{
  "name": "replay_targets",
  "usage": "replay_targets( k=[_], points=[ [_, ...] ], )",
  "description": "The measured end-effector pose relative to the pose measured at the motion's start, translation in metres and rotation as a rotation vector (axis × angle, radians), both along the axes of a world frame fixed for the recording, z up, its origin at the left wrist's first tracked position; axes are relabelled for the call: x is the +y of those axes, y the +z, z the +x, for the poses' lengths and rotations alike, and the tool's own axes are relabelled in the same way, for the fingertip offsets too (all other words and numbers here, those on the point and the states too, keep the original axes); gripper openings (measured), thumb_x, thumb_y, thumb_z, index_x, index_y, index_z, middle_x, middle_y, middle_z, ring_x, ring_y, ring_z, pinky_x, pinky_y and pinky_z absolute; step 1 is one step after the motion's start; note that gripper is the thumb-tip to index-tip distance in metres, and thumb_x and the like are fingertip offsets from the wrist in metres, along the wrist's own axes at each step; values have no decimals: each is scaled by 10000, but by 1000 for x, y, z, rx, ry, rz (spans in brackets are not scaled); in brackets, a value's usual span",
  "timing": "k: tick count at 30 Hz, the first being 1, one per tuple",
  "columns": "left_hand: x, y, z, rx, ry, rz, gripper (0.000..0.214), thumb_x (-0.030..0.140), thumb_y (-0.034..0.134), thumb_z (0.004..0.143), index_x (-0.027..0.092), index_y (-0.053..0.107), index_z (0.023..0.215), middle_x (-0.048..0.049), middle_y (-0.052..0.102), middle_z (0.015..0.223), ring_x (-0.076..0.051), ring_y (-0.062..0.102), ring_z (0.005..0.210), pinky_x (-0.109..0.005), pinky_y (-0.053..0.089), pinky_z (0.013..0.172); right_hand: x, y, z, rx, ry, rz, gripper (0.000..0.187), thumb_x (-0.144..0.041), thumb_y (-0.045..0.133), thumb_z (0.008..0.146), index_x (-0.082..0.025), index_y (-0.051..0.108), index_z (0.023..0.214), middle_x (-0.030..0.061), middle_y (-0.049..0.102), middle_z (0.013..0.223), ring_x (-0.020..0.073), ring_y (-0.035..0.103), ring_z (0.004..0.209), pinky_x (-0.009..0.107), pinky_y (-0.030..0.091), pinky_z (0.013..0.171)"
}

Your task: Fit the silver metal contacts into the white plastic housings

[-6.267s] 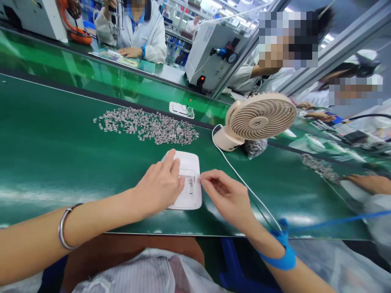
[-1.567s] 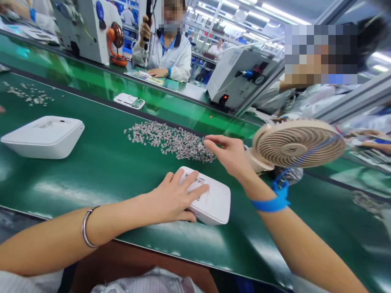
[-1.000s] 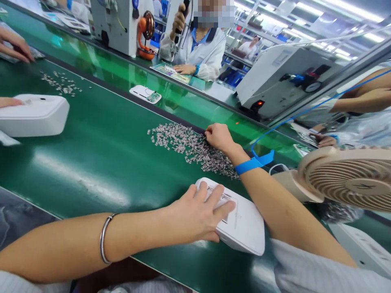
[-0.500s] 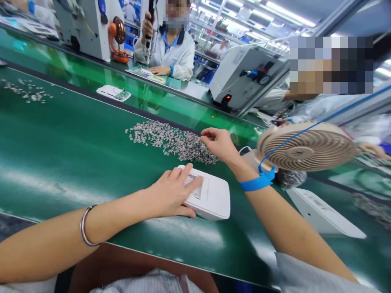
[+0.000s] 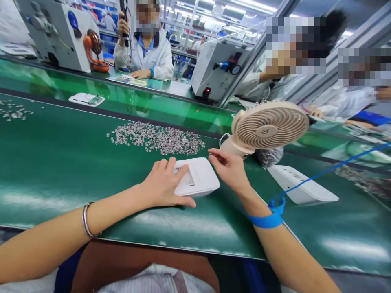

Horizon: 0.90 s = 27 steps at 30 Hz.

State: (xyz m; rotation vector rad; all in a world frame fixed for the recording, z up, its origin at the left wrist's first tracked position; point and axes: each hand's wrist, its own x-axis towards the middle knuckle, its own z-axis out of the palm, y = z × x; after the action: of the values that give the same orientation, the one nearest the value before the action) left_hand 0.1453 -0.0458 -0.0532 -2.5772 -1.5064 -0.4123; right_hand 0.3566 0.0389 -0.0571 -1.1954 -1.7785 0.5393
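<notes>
A white plastic casing (image 5: 204, 175) with a rectangular recess lies on the green belt in front of me. My left hand (image 5: 166, 181) is laid over its left end, fingers across the top and thumb along the near side, gripping it. Just off the casing's right end, my right hand (image 5: 227, 167) hovers with thumb and index finger pinched together. Whatever sits between those fingertips is too small to make out. Beyond the casing spreads a heap of small silvery metal pieces (image 5: 159, 138).
A beige fan (image 5: 269, 126) stands to the right of the heap. Another white casing (image 5: 302, 185) lies farther right, by a dark plastic-wrapped bundle (image 5: 270, 156). A white cover with a circuit board (image 5: 87, 99) sits at the back left. Co-workers are across the line.
My right hand has left the heap of metal pieces and come back toward the casing's right end, still pinched. My left hand stays on the casing. The view has shifted rightward.
</notes>
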Motion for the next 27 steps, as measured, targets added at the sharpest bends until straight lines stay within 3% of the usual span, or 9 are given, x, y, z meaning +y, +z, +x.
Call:
replay_targets(
  k=[2,4,7,10,13,16,18,23,27],
  points=[
    [2,1,1,-29,-13,49,806,806,365,673,199,584,1155,-137,576,920,-259,518,756,-379,396,660,-8,4,-2,5,-28,60,184,-255,583,703,-162,660,842,17,638,665,126,557,558,287,492,573],
    [0,2,2,-29,-68,139,703,722,317,778,162,625,1069,-98,585,796,-223,508,675,-342,372,612,-16,10,-3,34,-71,122,147,-237,601,705,-169,656,823,10,632,663,125,563,576,283,496,588],
    [-11,1,2,-31,-261,264,546,534,337,886,88,651,893,-55,575,656,-178,475,582,-307,335,553,-26,18,-3,75,-88,154,92,-213,612,722,-186,644,805,5,639,702,126,584,628,272,506,619],
    [-20,2,2,-64,-392,348,409,422,398,894,113,646,793,-39,589,635,-163,475,571,-300,332,556,-36,20,-6,84,-37,140,98,-185,609,741,-200,632,835,-7,638,720,116,585,635,252,511,619],
    [-18,5,0,-35,-295,343,380,455,490,836,145,632,1006,-119,660,974,-235,560,838,-344,382,720,-42,18,-12,59,30,126,88,-146,598,751,-198,614,821,-16,627,723,100,570,627,230,505,623],
    [-15,5,0,91,-174,275,489,536,555,769,171,609,1091,-166,563,1233,-309,501,1072,-397,354,857,-46,17,-17,13,86,82,80,-111,576,758,-189,586,772,-24,600,700,88,547,612,213,486,610],
    [-19,5,3,195,-117,330,497,547,542,779,159,619,1080,-170,590,1196,-286,534,1004,-372,357,830,-48,16,-21,-22,118,50,89,-96,560,765,-185,568,759,-26,585,689,85,534,607,210,473,606],
    [-33,3,11,280,-9,569,685,666,327,825,102,656,1033,-117,679,823,-195,516,649,-335,339,650,-55,14,-28,-145,220,83,124,-93,505,811,-181,569,753,-6,570,690,98,522,633,228,447,606],
    [-35,3,12,240,25,579,709,676,282,830,101,694,878,-102,661,793,-193,505,662,-334,349,659,-59,12,-35,-177,269,111,167,-122,450,856,-188,595,804,24,591,742,125,553,688,257,461,626]
  ],
)
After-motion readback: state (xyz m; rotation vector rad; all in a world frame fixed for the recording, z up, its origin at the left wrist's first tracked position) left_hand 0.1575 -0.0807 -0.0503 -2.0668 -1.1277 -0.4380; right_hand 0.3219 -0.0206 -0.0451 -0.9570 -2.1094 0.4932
